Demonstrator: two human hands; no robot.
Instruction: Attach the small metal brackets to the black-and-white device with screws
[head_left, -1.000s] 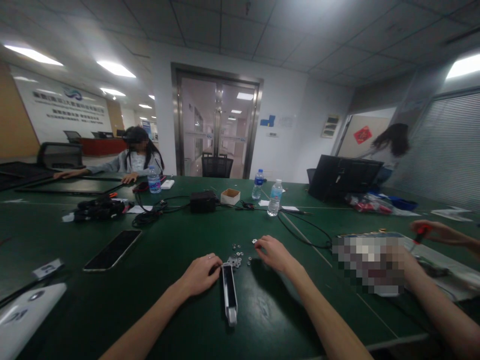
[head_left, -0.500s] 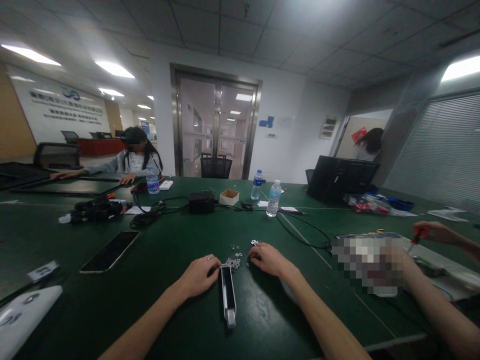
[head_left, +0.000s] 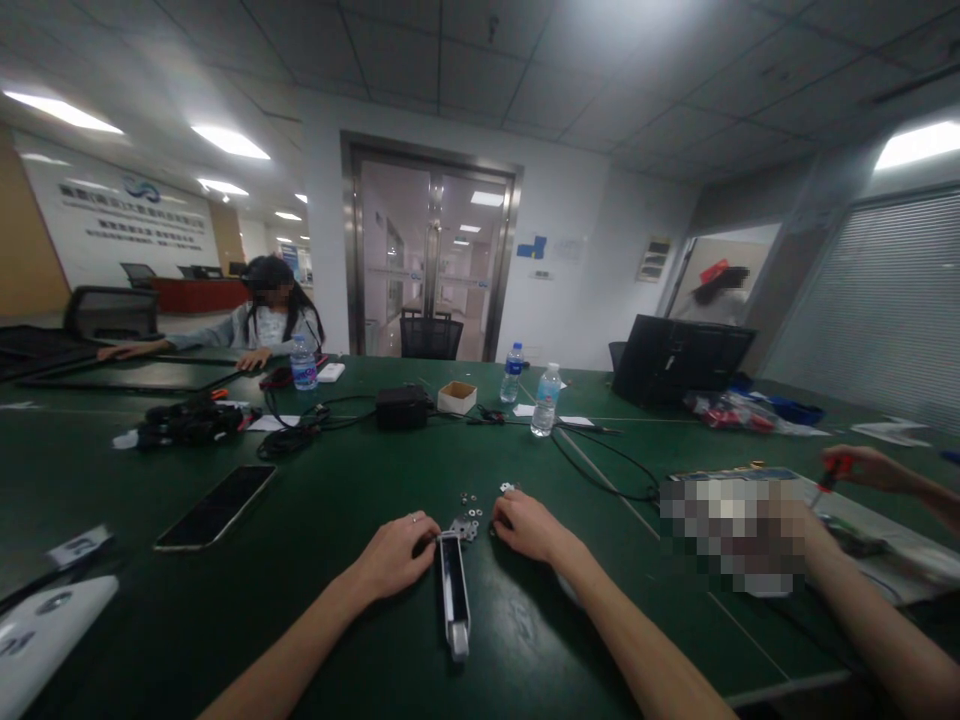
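Observation:
A narrow white and black device (head_left: 454, 592) lies lengthwise on the green table (head_left: 315, 590) just in front of me. My left hand (head_left: 393, 552) rests curled against its far left end, fingers closed on that end. My right hand (head_left: 528, 524) lies on the table just right of the device's far end, fingers curled down over small metal parts; what they pinch is hidden. Several small washers and screws (head_left: 472, 503) lie scattered beyond the device's far end, between my two hands.
A black phone (head_left: 216, 505) lies left, a white object (head_left: 45, 632) at the near left edge. Cables, a black box (head_left: 403, 407), a cardboard box (head_left: 457, 397) and water bottles (head_left: 546, 400) stand further back. A co-worker's hands (head_left: 859, 468) with a red screwdriver work at right. Another person sits far left.
My right hand has drawn back from the scattered parts toward the device's far end. My left hand has stayed on the device. The person standing at the back right has moved away.

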